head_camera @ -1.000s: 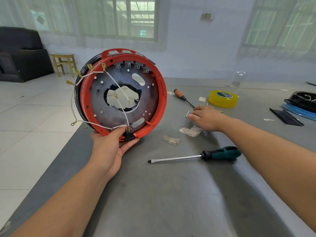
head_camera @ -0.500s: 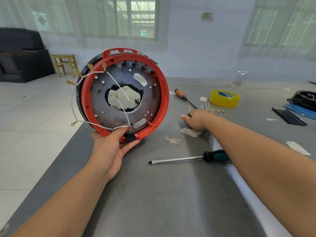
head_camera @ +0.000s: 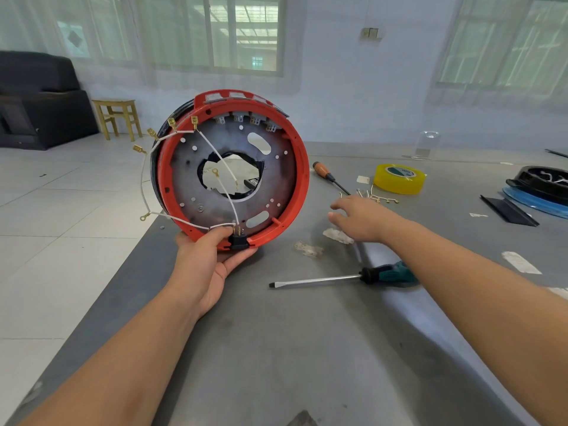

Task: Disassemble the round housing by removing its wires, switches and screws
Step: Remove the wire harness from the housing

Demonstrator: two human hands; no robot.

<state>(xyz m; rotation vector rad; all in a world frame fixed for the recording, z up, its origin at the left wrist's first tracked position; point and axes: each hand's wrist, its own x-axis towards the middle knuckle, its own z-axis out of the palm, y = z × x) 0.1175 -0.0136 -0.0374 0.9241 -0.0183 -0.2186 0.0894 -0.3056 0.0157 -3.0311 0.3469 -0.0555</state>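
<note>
A: Where is the housing?

B: The round housing stands on edge at about ten o'clock from the middle of the view, at the left edge of the grey table, its open face turned toward the camera. It has a red rim, a grey metal plate inside and a ragged hole through the centre.

A: Who holds it?

B: The left hand grips it from below, at the housing's six o'clock. The thumb presses on the rim beside a small black switch with brass pins, and the fingers curl under.

A: And the wires?

B: White wires with brass ends run from near the switch. Two cross the plate toward the centre hole and the twelve o'clock rim, and others loop outside the rim at nine and ten o'clock, ends hanging free.

A: The right hand?

B: The right hand is at three o'clock from the housing, just above the table, fingers spread and loose, holding nothing. I cannot tell whether the fingertips touch the surface.

A: What lies around it?

B: A heap of small loose wires just past its fingers at one o'clock, a roll of yellow tape beyond that, an orange-handled screwdriver at eleven o'clock. At five o'clock lies a green-handled screwdriver, its handle partly under the forearm. Two scraps of crumpled paper sit between the hands.
</note>
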